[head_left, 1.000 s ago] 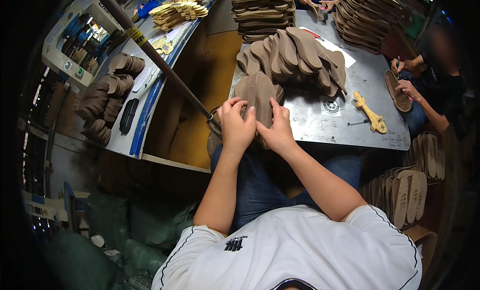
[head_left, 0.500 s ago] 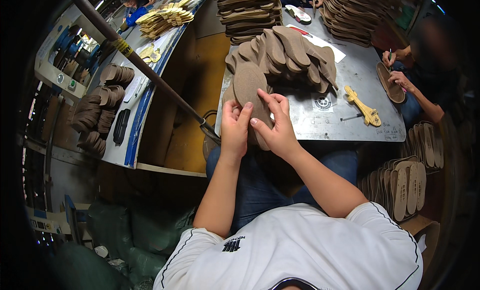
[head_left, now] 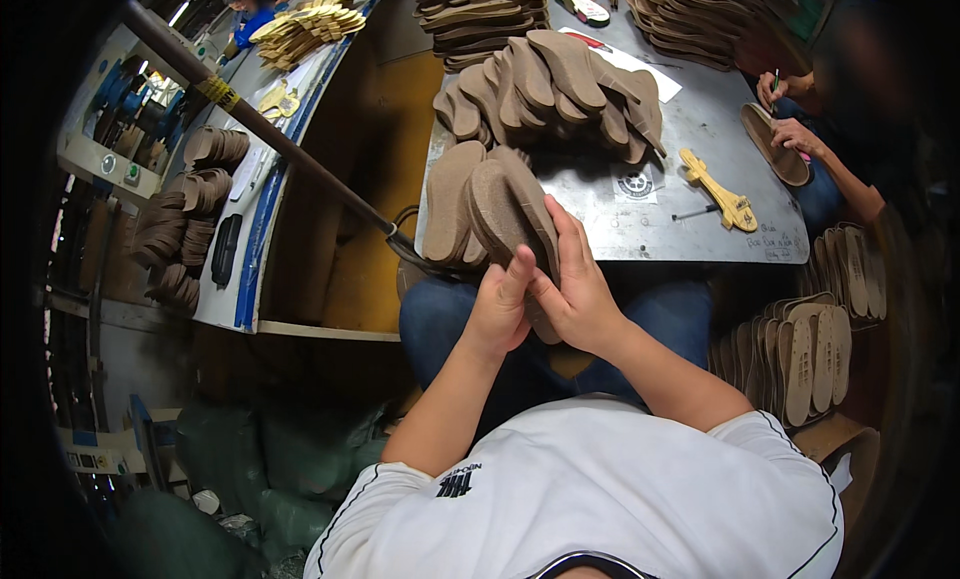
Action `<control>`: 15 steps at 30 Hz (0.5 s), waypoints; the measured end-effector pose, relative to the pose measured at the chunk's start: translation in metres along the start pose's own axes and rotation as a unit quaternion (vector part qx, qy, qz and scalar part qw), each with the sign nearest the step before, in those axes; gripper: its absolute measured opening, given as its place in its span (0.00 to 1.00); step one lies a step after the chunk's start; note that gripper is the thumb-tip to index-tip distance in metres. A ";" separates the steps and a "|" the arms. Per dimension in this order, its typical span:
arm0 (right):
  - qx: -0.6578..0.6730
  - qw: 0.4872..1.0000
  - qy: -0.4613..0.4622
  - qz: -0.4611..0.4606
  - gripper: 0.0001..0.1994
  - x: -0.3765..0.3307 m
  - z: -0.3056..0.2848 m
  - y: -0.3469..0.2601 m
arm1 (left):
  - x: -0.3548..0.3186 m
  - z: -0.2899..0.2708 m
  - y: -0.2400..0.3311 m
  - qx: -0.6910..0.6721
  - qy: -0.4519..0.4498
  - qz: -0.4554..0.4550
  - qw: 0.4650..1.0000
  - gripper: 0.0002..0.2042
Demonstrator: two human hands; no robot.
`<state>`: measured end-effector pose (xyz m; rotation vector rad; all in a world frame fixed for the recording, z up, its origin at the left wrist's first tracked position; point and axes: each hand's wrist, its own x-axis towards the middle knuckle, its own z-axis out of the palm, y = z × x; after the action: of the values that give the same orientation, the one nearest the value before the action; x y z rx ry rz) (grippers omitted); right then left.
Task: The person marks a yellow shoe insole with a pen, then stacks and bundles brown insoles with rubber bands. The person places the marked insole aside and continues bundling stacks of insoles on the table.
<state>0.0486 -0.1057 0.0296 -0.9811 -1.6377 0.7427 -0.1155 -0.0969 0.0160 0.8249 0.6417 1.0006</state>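
Between my two hands stand brown cork-like footbeds (head_left: 500,207), at least two pressed together, upright over my lap at the near table edge. My left hand (head_left: 502,304) is closed on their lower left side, its thumb pointing up. The right hand (head_left: 578,284) lies along the right side, fingers stretched up the edge and thumb across the lower face. The fingers behind the footbeds are partly hidden. Just left of them, more footbeds (head_left: 450,201) rest at the table's corner. Beyond lies a loose, fanned pile of footbeds (head_left: 545,94).
The grey table (head_left: 645,244) bears a yellow template (head_left: 718,191), a pen (head_left: 696,213) and white paper (head_left: 655,77). Tall footbed stacks (head_left: 480,24) stand behind. A co-worker's hand (head_left: 797,136) holds a footbed at right. A dark pole (head_left: 300,159) slants across the left.
The footbeds in my hands have turned from broad face toward edge-on and come nearer to me. My right hand has slid along their right side. The view has shifted slightly.
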 end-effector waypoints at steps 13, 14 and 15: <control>0.011 0.998 -0.009 0.062 0.45 -0.018 -0.028 0.000 | 0.011 0.030 0.000 0.003 0.047 0.028 0.998 0.33; -0.028 0.998 -0.014 0.051 0.45 -0.018 -0.029 -0.001 | 0.012 0.029 0.001 -0.012 0.044 0.020 0.999 0.31; -0.065 0.997 -0.013 0.035 0.44 -0.019 -0.030 -0.002 | 0.012 0.028 0.002 -0.033 0.041 0.016 0.998 0.30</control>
<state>0.0796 -0.1237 0.0306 -1.1297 -1.6979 0.7045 -0.0889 -0.0935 0.0317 0.7405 0.6644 1.0831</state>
